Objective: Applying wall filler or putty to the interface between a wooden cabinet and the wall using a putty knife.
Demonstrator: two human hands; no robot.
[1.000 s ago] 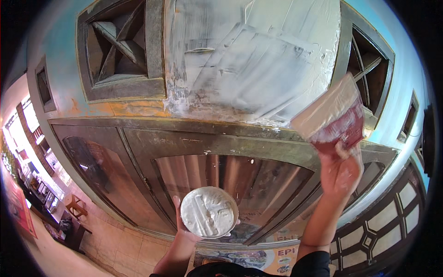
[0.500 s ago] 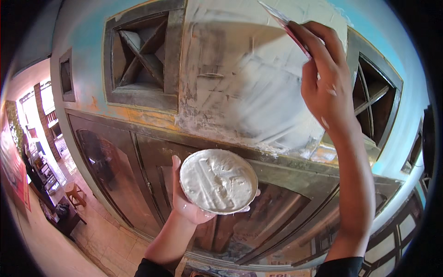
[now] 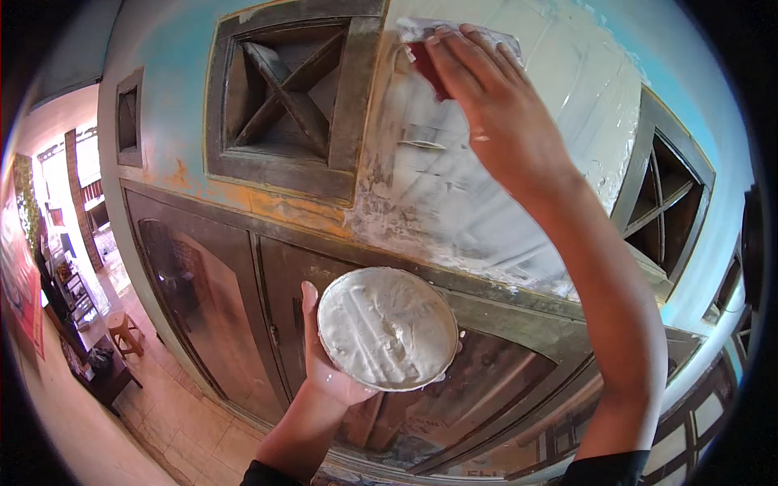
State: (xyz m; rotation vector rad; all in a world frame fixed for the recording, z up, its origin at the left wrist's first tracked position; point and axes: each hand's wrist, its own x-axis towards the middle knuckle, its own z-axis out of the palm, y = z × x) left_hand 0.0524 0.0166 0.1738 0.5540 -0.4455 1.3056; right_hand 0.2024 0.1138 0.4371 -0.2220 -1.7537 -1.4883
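My left hand [image 3: 336, 381] cups a round tub of off-white putty [image 3: 387, 328] from below, its thumb along the left rim. The putty's surface is ridged and reaches close to the rim. Up at the wall, my right hand [image 3: 494, 89] is closed on a wide putty knife [image 3: 421, 53] with a dark red part and a pale, putty-smeared edge. Its blade lies against or very near the wall panel [image 3: 454, 190], which carries streaky white putty over grey. The fingers press over the tool, and specks of putty stick to the hand.
Wooden vent frames with crossed slats [image 3: 284, 93] flank the panel, the other vent [image 3: 660, 202] at right. Below runs a dark wooden door frame with glass panes [image 3: 203, 300]. At far left, a small stool [image 3: 126, 332] stands on the tiled floor.
My right hand has moved left with the putty knife and turned its blade flatter toward the panel. The view has shifted a little; my left hand still holds the tub.
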